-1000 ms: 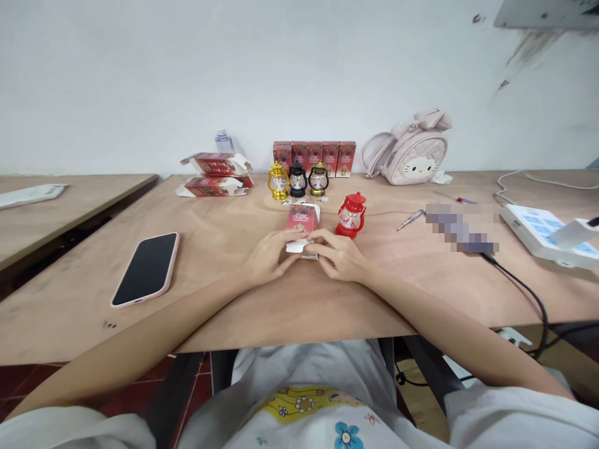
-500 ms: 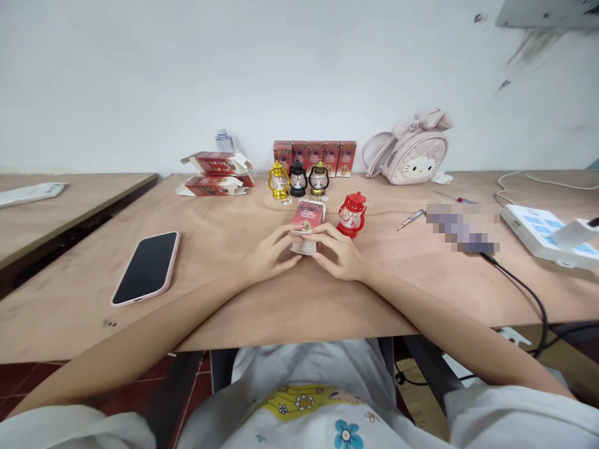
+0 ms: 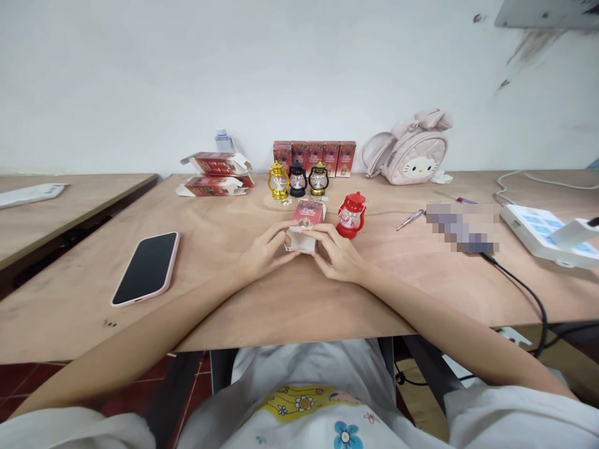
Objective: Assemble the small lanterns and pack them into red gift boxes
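Between both hands lies a small red cardboard box point(image 3: 309, 212), its near end facing me with the white inside showing. My left hand point(image 3: 266, 252) grips the box's left side, thumb low and fingers on the top edge. On the opposite side my right hand point(image 3: 340, 254) holds it in the same way. Just right of the box stands a red toy lantern point(image 3: 350, 215). Behind the box are a gold lantern point(image 3: 279, 181), a black lantern point(image 3: 298, 179) and a black-and-gold lantern point(image 3: 319, 179), all upright.
Red boxes point(image 3: 331, 157) stand in a row by the wall. Opened boxes point(image 3: 213, 186) lie at the back left, near a bottle point(image 3: 224, 141). A phone point(image 3: 147, 268) rests at left. Rightward are a pink bag point(image 3: 416, 156), a screwdriver point(image 3: 410, 219) and a power strip point(image 3: 547, 234).
The near end of the box has opened wider, showing more of its white inside. My left fingers have shifted slightly left; the lanterns have not moved.
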Motion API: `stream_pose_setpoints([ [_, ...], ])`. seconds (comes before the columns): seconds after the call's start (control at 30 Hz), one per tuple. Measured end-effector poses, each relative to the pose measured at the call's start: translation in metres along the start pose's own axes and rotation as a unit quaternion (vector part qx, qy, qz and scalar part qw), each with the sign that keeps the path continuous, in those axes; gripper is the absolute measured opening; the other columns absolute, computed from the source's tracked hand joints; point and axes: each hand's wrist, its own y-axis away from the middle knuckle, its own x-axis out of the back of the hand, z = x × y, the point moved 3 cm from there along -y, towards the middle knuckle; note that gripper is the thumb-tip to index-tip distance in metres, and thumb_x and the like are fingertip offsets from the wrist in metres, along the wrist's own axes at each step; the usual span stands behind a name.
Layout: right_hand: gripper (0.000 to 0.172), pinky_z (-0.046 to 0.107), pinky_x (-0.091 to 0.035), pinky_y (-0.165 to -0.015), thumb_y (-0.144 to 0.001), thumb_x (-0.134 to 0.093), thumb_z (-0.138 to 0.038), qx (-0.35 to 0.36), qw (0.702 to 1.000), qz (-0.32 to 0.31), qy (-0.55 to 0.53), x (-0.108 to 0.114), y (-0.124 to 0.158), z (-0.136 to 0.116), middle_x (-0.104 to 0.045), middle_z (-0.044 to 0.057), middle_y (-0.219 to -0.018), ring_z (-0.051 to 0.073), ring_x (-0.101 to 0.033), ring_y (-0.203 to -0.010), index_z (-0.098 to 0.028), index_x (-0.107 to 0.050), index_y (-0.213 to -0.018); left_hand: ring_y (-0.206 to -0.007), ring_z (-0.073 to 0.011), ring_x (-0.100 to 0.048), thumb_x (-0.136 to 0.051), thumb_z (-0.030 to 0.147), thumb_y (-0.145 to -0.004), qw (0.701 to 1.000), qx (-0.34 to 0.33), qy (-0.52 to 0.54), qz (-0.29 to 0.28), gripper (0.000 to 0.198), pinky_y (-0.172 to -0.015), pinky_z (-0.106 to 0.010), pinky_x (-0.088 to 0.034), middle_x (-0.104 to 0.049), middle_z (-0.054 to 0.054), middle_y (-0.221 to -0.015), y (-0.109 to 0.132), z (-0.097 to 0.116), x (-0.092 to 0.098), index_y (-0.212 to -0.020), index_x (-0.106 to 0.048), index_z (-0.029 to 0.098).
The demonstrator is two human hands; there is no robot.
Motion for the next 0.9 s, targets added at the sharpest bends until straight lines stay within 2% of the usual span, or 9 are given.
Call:
stream_pose_setpoints([
  [0.27,0.050,0.030,-0.058,-0.073,-0.084,-0.050,-0.012,0.006,1.000,0.024,-0.019,0.006,-0.001,-0.002,-0.052,0.011,-0.116,0.022,-0.060,-0.104,-0.023,-0.041,-0.133,-0.098,-0.0158,-0.069,-0.067,0.021,-0.085,0.997,-0.019,-0.011,0.073,0.020,-0.080,-0.024,-0.058,-0.069,-0.007,-0.102,-0.001,0.006,0.008,-0.078,-0.049,0.018],
  [0.43,0.038,0.027,-0.056,-0.065,-0.089,-0.051,-0.014,-0.003,0.998,0.029,-0.050,0.005,-0.001,-0.001,-0.053,0.010,-0.112,0.013,-0.059,-0.074,-0.022,-0.046,-0.126,-0.100,-0.0159,-0.069,-0.067,0.014,-0.084,0.997,-0.027,-0.011,0.069,0.014,-0.083,-0.024,-0.058,-0.069,-0.009,-0.104,-0.002,0.008,0.009,-0.085,-0.053,0.017],
  [0.57,0.030,0.026,-0.052,-0.061,-0.090,-0.056,-0.020,0.008,0.996,0.063,-0.070,0.003,-0.001,0.001,-0.057,0.007,-0.105,0.014,-0.059,-0.076,-0.024,-0.049,-0.119,-0.104,-0.0180,-0.068,-0.066,0.016,-0.085,0.997,-0.029,0.022,0.067,0.019,-0.086,-0.029,-0.059,-0.070,-0.011,-0.107,-0.002,0.010,0.007,-0.099,-0.053,0.017],
  [0.63,0.032,0.025,-0.051,-0.059,-0.090,-0.058,-0.022,0.003,0.994,0.085,-0.074,0.001,0.001,0.002,-0.058,0.005,-0.101,0.014,-0.058,-0.074,-0.026,-0.048,-0.119,-0.106,-0.0187,-0.068,-0.065,0.016,-0.086,0.996,-0.035,0.043,0.073,0.024,-0.087,-0.031,-0.059,-0.070,-0.011,-0.109,-0.002,0.010,0.007,-0.106,-0.051,0.018],
  [0.73,0.040,0.023,-0.047,-0.053,-0.089,-0.060,-0.023,-0.027,0.992,0.098,-0.073,-0.001,0.004,0.004,-0.059,0.001,-0.091,0.011,-0.052,-0.060,-0.028,-0.043,-0.125,-0.109,-0.0192,-0.067,-0.063,0.015,-0.087,0.994,-0.041,0.068,0.079,0.027,-0.089,-0.033,-0.059,-0.070,-0.011,-0.111,-0.003,0.011,0.008,-0.110,-0.050,0.018],
  [0.9,0.059,0.022,-0.049,-0.054,-0.087,-0.052,-0.017,-0.071,0.992,0.058,-0.088,-0.003,0.006,0.005,-0.056,-0.003,-0.081,0.010,-0.053,-0.058,-0.026,-0.030,-0.141,-0.113,-0.0196,-0.064,-0.054,0.011,-0.090,0.989,-0.102,0.099,0.038,0.016,-0.092,-0.035,-0.058,-0.070,-0.012,-0.107,-0.004,0.014,0.009,-0.105,-0.053,0.018],
])
